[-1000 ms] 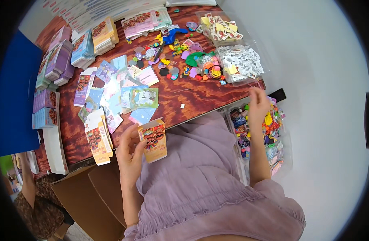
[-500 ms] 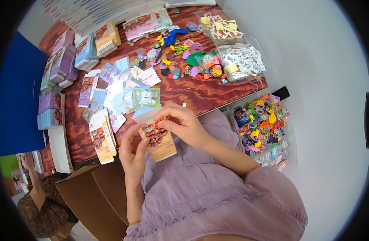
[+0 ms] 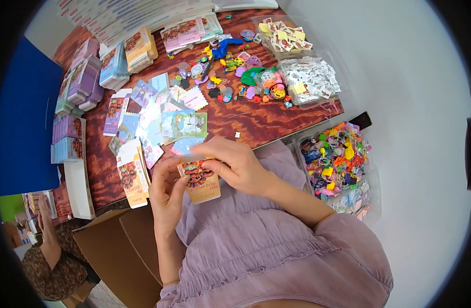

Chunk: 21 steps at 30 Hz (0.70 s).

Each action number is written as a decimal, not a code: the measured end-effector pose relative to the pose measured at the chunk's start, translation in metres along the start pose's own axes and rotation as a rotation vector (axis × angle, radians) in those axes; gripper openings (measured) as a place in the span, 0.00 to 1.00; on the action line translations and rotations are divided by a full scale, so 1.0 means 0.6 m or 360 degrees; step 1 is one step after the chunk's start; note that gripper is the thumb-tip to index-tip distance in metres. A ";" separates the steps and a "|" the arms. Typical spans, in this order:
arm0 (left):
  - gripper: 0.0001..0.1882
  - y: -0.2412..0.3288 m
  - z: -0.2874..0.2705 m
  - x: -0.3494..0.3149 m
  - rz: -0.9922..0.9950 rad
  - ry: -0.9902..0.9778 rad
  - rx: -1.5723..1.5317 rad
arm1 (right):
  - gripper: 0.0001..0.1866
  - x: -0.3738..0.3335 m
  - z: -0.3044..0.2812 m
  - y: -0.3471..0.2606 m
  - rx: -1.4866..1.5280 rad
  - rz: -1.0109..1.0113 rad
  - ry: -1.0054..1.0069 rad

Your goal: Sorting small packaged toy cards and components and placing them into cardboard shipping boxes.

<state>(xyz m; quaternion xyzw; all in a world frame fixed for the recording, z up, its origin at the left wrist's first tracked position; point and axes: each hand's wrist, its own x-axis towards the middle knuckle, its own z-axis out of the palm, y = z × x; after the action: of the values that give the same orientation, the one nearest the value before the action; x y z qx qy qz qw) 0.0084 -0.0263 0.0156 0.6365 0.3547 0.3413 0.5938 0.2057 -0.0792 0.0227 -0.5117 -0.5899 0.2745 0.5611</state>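
Observation:
A small orange cardboard box (image 3: 203, 191) with printed cartoon figures is held over my lap at the table's edge. My left hand (image 3: 166, 187) pinches its left side between thumb and fingers. Across the upper end lies my right hand (image 3: 233, 163), thumb on the box front and fingers curled over the opening end, slightly blurred. A pale flap edge is partly hidden by those fingers. Left of my hands, several flat orange boxes (image 3: 133, 177) lie overlapped with their white flaps up. Beyond the box spreads a loose pile of pastel cards (image 3: 184, 124).
Stacked printed boxes (image 3: 140, 49) line the table's far left. Small colourful trinkets (image 3: 266, 82) lie mid-table, beside clear trays of white pieces (image 3: 310, 79) and tags (image 3: 284, 36). A bin of mixed trinkets (image 3: 338, 159) stands right. An open brown carton (image 3: 115, 251) is below; a co-worker's arm (image 3: 50, 241) shows left.
The pale flap that stood up from the box's end is now mostly covered by my right hand, whose fingers have come forward over it. My left hand keeps its hold.

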 end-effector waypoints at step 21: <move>0.21 -0.015 -0.010 -0.013 -0.0032 0.0044 0.0030 | 0.04 -0.120 -0.392 0.200 -0.1864 0.0625 0.0992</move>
<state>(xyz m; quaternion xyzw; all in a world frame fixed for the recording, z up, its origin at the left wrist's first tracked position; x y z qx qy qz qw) -0.0015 -0.0297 0.0071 0.6336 0.3725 0.3408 0.5862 0.4518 -0.1646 -0.0606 -0.8828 -0.3485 -0.1527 0.2756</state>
